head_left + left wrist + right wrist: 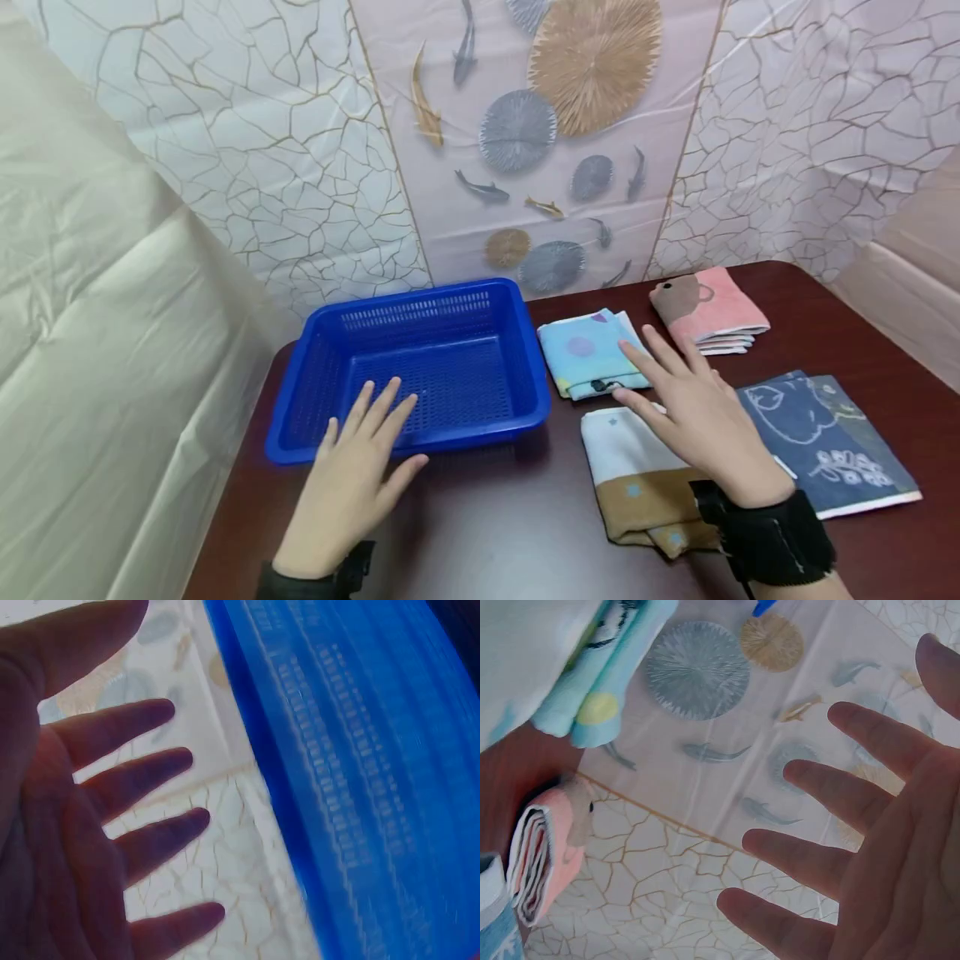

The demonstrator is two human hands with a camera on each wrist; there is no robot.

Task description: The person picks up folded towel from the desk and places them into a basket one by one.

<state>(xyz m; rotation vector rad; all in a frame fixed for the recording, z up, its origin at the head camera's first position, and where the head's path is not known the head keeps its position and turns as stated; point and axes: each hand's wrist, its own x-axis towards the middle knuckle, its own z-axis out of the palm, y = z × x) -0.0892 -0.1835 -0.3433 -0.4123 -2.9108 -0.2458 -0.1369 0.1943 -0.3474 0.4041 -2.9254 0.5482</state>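
In the head view my left hand (352, 479) hovers at the near edge of a blue plastic basket (408, 433), its fingers spread and holding nothing. My right hand (701, 417), fingers also spread, is held above several folded towels. Closest to it are a light blue towel (581, 346) beyond the fingertips and a white and brown towel (637, 492) partly hidden beneath the hand. A dark blue towel (825, 450) with white drawings lies to the right, partly covered by the wrist. Farther back sits a folded pink towel (731, 308) with a brown animal on it.
All of these stand on a dark red-brown table (480, 533). A patterned cloth (517, 217) hangs behind its far edge, and a cream cloth (112, 375) hangs along the left. Black straps (780, 537) wrap both wrists.
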